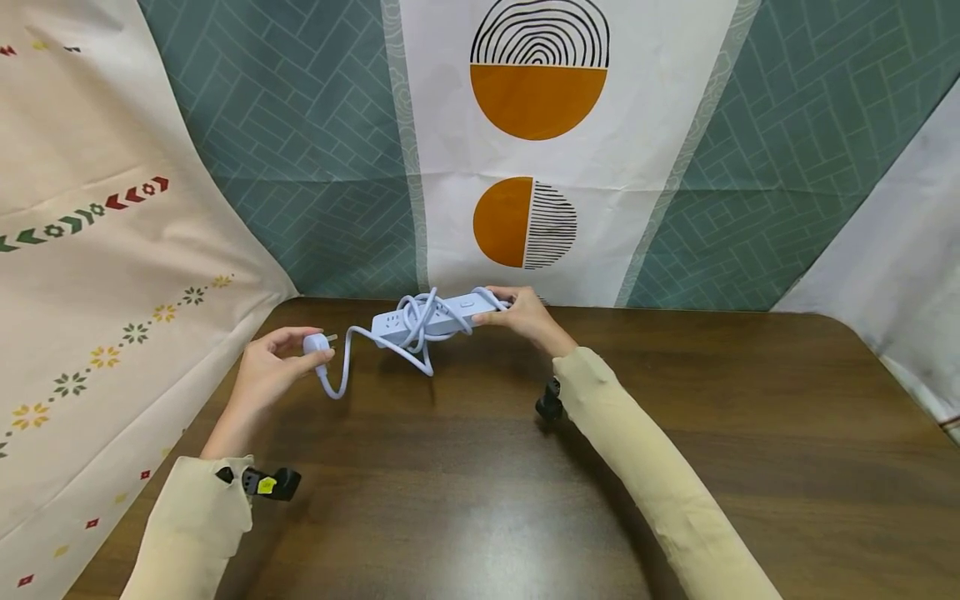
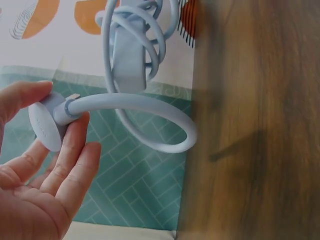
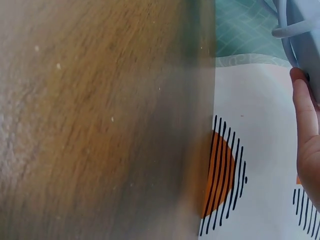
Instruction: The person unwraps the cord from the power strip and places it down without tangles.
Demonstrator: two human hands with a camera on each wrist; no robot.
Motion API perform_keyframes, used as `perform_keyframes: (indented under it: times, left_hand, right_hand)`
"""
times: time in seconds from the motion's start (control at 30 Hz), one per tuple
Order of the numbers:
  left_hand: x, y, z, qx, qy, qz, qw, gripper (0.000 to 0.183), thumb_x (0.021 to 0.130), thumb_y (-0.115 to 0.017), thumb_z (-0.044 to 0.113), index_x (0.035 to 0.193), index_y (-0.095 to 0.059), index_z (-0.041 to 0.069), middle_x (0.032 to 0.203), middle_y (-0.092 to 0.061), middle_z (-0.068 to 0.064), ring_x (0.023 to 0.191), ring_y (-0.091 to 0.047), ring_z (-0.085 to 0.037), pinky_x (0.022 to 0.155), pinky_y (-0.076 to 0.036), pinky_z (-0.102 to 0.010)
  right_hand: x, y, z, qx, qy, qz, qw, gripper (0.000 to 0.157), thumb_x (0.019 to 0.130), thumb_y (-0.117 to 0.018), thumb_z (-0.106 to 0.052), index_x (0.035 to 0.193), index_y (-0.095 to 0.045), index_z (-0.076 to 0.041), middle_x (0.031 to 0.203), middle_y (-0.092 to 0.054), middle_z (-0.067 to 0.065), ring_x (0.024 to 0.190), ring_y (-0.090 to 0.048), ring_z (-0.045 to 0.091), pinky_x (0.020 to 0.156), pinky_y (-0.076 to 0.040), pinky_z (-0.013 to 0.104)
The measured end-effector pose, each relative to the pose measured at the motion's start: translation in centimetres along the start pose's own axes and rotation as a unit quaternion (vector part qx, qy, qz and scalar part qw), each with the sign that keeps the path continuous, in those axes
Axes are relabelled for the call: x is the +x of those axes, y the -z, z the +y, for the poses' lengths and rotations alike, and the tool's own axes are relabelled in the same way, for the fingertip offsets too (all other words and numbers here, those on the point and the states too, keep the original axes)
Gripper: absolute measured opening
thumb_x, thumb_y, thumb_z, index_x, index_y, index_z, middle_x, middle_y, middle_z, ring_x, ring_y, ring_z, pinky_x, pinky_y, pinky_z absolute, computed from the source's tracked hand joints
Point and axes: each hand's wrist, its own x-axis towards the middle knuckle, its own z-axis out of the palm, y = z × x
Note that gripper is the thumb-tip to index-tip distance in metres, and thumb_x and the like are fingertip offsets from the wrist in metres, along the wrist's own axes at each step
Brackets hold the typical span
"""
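A: Item one?
B: Power strip [image 1: 454, 307], white, long-bodied, with sockets along its upper face. Location: in front of the person, near the far edge of the table [image 1: 465, 467], slightly tilted, its right end farther back than its left. Whether it touches the wood, I cannot tell.

A: Attachments?
B: One white cord [image 1: 347, 367], wrapped in loose, crossing loops around the strip's middle. A free length runs left, dips in a bend and ends at the plug [image 1: 316, 342]. Metal prongs show on the plug, directed toward the strip.

A: Left hand [image 1: 273, 367]?
B: Narrow; thumb and fingers pinch the plug, left of the strip and well apart from it. The left wrist view shows the thumb on one side of the plug, fingertips on the other.

A: Right hand [image 1: 528, 321]?
B: Holding the strip's right end, thumb on the near side. The right wrist view catches only part of the grip.

A: Surroundings?
B: Table, brown, wood-grained. Behind it, a hanging cloth [image 1: 345, 242], teal herringbone with a white panel of orange and black-lined circles. On the person, two pale yellow sleeves [image 1: 645, 467].
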Motion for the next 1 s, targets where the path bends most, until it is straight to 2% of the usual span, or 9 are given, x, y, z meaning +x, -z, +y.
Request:
perform_keyframes:
  times: [0.07,0.2,0.27,0.4,0.5,0.6,0.73,0.87,1.0]
  left_hand:
    - [0.0,0.4,-0.9,-0.053,-0.008,-0.014,0.9985,0.036,0.073,-0.077,0.016,0.104,-0.065,0.004,0.085,-0.066,0.009,0.069,-0.064,-0.006,0.06,-0.052,-0.024]
    - [-0.6,1.1,-1.1,-0.068,-0.01,-0.026,0.9973,0.028,0.073,-0.075,0.01,0.1,-0.066,0.009,0.085,-0.067,0.01,0.07,-0.064,-0.006,0.059,-0.051,-0.022]
    - [-1.4,1.2,0.3,-0.012,-0.002,-0.026,0.9996,0.024,0.075,-0.074,0.014,0.098,-0.065,0.015,0.083,-0.065,0.017,0.07,-0.063,-0.002,0.061,-0.051,-0.021]
    - [-1.7,1.4,0.7,0.023,0.016,-0.013,0.9995,0.025,0.075,-0.074,0.012,0.093,-0.064,0.025,0.078,-0.062,0.023,0.066,-0.061,0.002,0.06,-0.049,-0.018]
    - [-1.8,1.7,0.5,0.055,0.025,-0.003,0.9982,0.025,0.075,-0.075,0.014,0.096,-0.064,0.021,0.076,-0.06,0.026,0.064,-0.06,0.003,0.058,-0.047,-0.017]
    - [-1.7,1.8,0.2,0.077,0.027,0.007,0.9966,0.035,0.074,-0.075,0.014,0.106,-0.062,0.004,0.074,-0.057,0.028,0.062,-0.059,0.005,0.056,-0.047,-0.017]
    - [-1.4,1.9,0.1,0.093,0.028,0.022,0.9951,0.046,0.074,-0.074,0.01,0.112,-0.056,-0.009,0.071,-0.056,0.025,0.059,-0.058,0.006,0.053,-0.049,-0.018]
    - [-1.0,2.0,-0.2,0.118,0.024,0.054,0.9912,0.044,0.073,-0.074,0.009,0.111,-0.058,-0.008,0.069,-0.057,0.018,0.055,-0.056,0.007,0.05,-0.048,-0.018]
    - [-0.4,2.0,-0.4,0.14,0.019,0.111,0.9837,0.041,0.071,-0.075,0.008,0.108,-0.062,-0.004,0.071,-0.053,0.022,0.052,-0.052,0.011,0.048,-0.044,-0.013]
  right_hand:
    - [0.0,0.1,0.1,0.004,0.001,0.001,1.0,0.057,0.07,-0.079,-0.015,0.122,-0.058,-0.003,0.112,-0.062,0.013,0.082,-0.053,0.015,0.07,-0.041,0.023]
    - [-0.1,0.4,0.3,0.025,0.005,0.004,1.0,0.056,0.071,-0.078,-0.014,0.122,-0.057,-0.002,0.112,-0.063,0.014,0.086,-0.055,0.015,0.075,-0.042,0.024]
    - [-0.2,0.6,0.4,0.035,0.004,0.006,0.999,0.056,0.071,-0.078,-0.014,0.122,-0.057,-0.003,0.112,-0.063,0.014,0.087,-0.055,0.014,0.077,-0.042,0.024]
    - [-0.4,0.9,0.4,0.047,-0.001,0.009,0.999,0.055,0.073,-0.077,-0.013,0.123,-0.057,-0.003,0.113,-0.062,0.014,0.086,-0.056,0.012,0.078,-0.043,0.024]
    - [-0.6,1.1,0.4,0.053,-0.003,0.006,0.999,0.055,0.073,-0.076,-0.013,0.123,-0.056,-0.003,0.114,-0.062,0.015,0.085,-0.055,0.011,0.077,-0.042,0.022]
    - [-0.8,1.6,0.4,0.051,-0.003,0.002,0.999,0.055,0.073,-0.076,-0.013,0.124,-0.056,-0.002,0.115,-0.061,0.016,0.084,-0.054,0.01,0.077,-0.041,0.022]
    - [-1.2,2.2,0.2,0.038,-0.004,-0.002,0.999,0.055,0.073,-0.076,-0.014,0.124,-0.056,-0.003,0.114,-0.061,0.015,0.085,-0.054,0.011,0.076,-0.04,0.023]
    - [-1.5,2.8,0.2,0.04,-0.003,-0.005,0.999,0.055,0.074,-0.075,-0.013,0.124,-0.055,-0.002,0.114,-0.062,0.015,0.085,-0.054,0.011,0.075,-0.042,0.023]
    - [-1.8,3.3,0.2,0.039,-0.003,-0.009,0.999,0.055,0.073,-0.075,-0.013,0.124,-0.056,-0.001,0.117,-0.06,0.014,0.089,-0.054,0.013,0.076,-0.041,0.023]
